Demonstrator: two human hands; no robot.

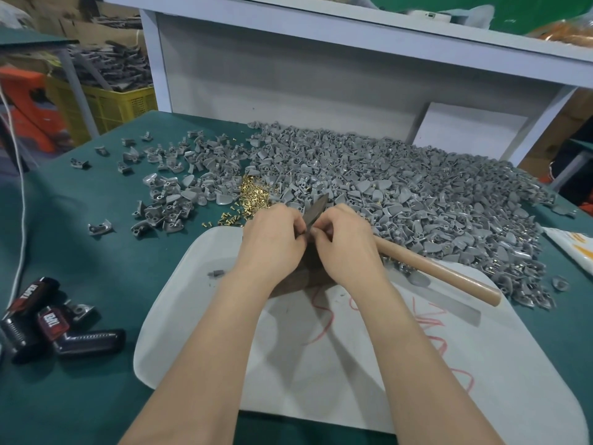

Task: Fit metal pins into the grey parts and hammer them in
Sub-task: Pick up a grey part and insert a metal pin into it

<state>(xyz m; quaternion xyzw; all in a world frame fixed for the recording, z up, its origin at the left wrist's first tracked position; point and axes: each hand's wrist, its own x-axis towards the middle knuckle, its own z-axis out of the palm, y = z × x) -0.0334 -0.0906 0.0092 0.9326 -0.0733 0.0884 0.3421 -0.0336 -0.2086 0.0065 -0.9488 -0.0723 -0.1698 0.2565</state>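
My left hand (pixel 272 234) and my right hand (pixel 345 240) meet over the far edge of a white board (pixel 321 364), fingers curled together round a small dark grey part (pixel 313 213) that sticks up between them. What my fingertips pinch beneath it is hidden. A big heap of grey parts (pixel 401 194) covers the green table (pixel 80 220) behind my hands. Brass pins (pixel 253 195) lie in a small pile just left of the heap. A hammer with a wooden handle (pixel 439 271) lies to the right, its head hidden under my right hand.
One loose grey piece (pixel 216 273) lies on the board by my left wrist. Black and red tools (pixel 48 319) sit at the near left. A white cord (pixel 19 187) runs down the left side. A white shelf frame (pixel 288 75) stands behind the heap.
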